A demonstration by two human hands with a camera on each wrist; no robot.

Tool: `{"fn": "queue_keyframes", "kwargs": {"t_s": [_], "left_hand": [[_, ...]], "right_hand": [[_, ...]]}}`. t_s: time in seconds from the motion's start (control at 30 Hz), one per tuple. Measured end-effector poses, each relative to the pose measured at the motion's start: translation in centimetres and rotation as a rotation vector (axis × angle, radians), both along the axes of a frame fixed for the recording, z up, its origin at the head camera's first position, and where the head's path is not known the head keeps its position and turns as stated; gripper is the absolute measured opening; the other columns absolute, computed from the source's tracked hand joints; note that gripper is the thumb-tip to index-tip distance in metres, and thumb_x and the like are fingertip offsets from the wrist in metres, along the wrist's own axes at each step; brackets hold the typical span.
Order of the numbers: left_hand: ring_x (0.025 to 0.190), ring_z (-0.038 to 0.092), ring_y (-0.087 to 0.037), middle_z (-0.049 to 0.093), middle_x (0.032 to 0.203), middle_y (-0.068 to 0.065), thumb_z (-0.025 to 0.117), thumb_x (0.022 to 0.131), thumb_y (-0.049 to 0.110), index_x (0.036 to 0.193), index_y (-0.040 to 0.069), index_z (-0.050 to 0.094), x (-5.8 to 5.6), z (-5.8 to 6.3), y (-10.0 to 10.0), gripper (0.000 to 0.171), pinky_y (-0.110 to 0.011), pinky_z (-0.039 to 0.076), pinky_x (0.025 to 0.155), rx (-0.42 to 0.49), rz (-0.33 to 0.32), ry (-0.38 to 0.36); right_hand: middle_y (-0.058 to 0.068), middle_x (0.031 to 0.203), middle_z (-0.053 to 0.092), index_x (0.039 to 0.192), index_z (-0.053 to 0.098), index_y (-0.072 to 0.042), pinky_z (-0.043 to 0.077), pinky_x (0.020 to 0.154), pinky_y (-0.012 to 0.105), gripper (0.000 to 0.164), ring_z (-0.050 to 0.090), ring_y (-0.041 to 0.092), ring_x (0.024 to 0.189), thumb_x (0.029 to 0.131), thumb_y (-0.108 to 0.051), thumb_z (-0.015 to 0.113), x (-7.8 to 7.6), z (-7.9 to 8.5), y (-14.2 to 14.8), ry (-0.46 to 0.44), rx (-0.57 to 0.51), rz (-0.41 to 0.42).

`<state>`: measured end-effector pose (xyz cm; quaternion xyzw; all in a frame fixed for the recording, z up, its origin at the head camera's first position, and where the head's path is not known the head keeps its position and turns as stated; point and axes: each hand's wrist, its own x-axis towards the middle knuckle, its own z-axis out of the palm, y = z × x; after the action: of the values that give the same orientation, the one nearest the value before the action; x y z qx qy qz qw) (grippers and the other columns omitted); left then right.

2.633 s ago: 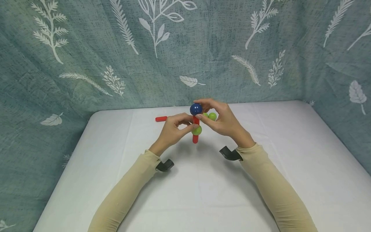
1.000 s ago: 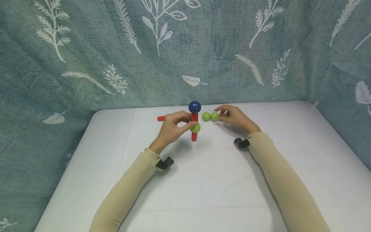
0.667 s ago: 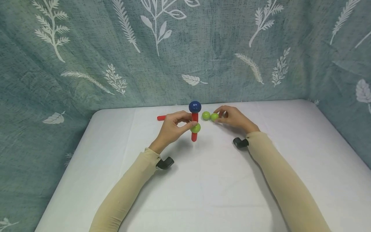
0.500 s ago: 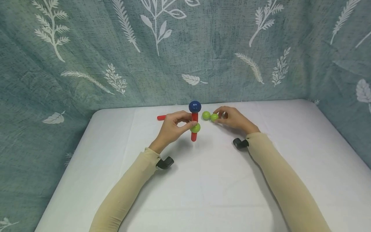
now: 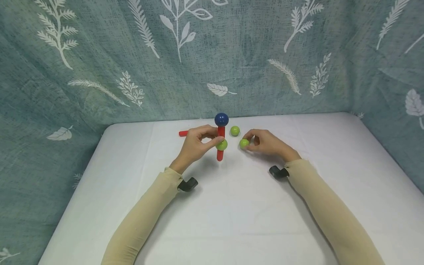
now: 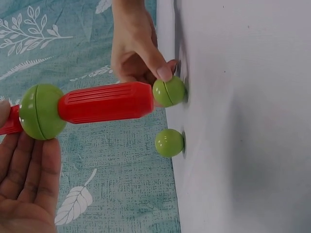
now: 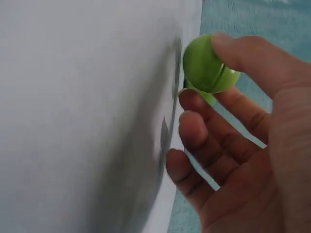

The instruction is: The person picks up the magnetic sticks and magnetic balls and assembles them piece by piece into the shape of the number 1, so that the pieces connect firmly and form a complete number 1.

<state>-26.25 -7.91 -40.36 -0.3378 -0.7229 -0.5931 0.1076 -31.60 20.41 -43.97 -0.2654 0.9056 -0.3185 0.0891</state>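
My left hand [image 5: 198,143] pinches an upright stick of toy pieces around its green ball [image 5: 223,145]. A blue ball [image 5: 221,119] tops the stick. One red rod [image 5: 221,130] joins the two balls, and another red rod [image 5: 220,156] points down from the green one; in the left wrist view that lower rod is ribbed. To the right, my right hand [image 5: 269,142] pinches a second green ball [image 7: 206,63] between thumb and fingertips, low over the table. A third green ball [image 5: 235,130] lies just behind it on the cloth.
A loose red rod [image 5: 183,133] lies behind my left hand, partly hidden by it. White cloth [image 5: 212,221] covers the table, and a leaf-patterned green-blue curtain [image 5: 185,84] hangs behind its far edge. Black wrist-camera mounts [image 5: 188,184] stick out below both wrists.
My right hand has let go of the blue ball, moved right and taken a green ball, drawing it nearer and away from its neighbour. My left hand keeps its grip almost in place.
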Motion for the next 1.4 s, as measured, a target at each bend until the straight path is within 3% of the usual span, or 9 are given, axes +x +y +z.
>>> {"fn": "queue_keyframes", "kwargs": {"t_s": [0.4, 0.83, 1.23, 1.4], "left_hand": [[0.083, 0.068, -0.015, 0.072, 0.090, -0.013, 0.073, 0.088, 0.009, 0.098, 0.000, 0.072, 0.0, 0.6, 0.1, 0.013, -0.031, 0.057, 0.080, 0.007, 0.002, 0.009], [0.083, 0.067, -0.014, 0.072, 0.091, -0.017, 0.072, 0.086, -0.001, 0.099, -0.002, 0.072, -0.1, 1.4, 0.1, 0.013, -0.030, 0.056, 0.082, 0.025, 0.001, 0.004], [0.083, 0.067, -0.015, 0.070, 0.091, -0.017, 0.074, 0.085, 0.002, 0.099, -0.004, 0.072, -0.3, 1.9, 0.6, 0.015, -0.031, 0.058, 0.079, 0.063, -0.016, 0.053], [0.083, 0.066, -0.014, 0.070, 0.092, -0.018, 0.074, 0.084, -0.001, 0.099, -0.005, 0.071, -0.1, 2.1, 0.6, 0.016, -0.030, 0.058, 0.079, 0.065, -0.023, 0.054]], "right_hand": [[0.003, 0.101, 0.066, 0.114, 0.062, -0.014, 0.043, 0.057, 0.025, 0.035, 0.048, 0.015, 0.063, 0.083, -0.012, 0.078, 3.2, 0.4, -2.8, 0.051, -0.117, 0.146], [0.003, 0.100, 0.064, 0.124, 0.063, -0.010, 0.042, 0.057, 0.024, 0.045, 0.048, 0.013, 0.062, 0.082, -0.013, 0.080, 3.7, 0.3, -4.1, 0.086, -0.129, 0.163], [0.008, 0.079, 0.057, 0.113, 0.064, -0.015, 0.040, 0.058, 0.026, 0.033, 0.047, 0.015, 0.064, 0.083, -0.017, 0.079, 4.1, 0.2, -5.1, 0.054, -0.146, 0.186], [0.003, 0.084, 0.060, 0.111, 0.064, -0.017, 0.041, 0.058, 0.026, 0.032, 0.048, 0.014, 0.064, 0.083, -0.018, 0.079, 4.3, 0.2, -5.5, 0.067, -0.162, 0.195]]}}
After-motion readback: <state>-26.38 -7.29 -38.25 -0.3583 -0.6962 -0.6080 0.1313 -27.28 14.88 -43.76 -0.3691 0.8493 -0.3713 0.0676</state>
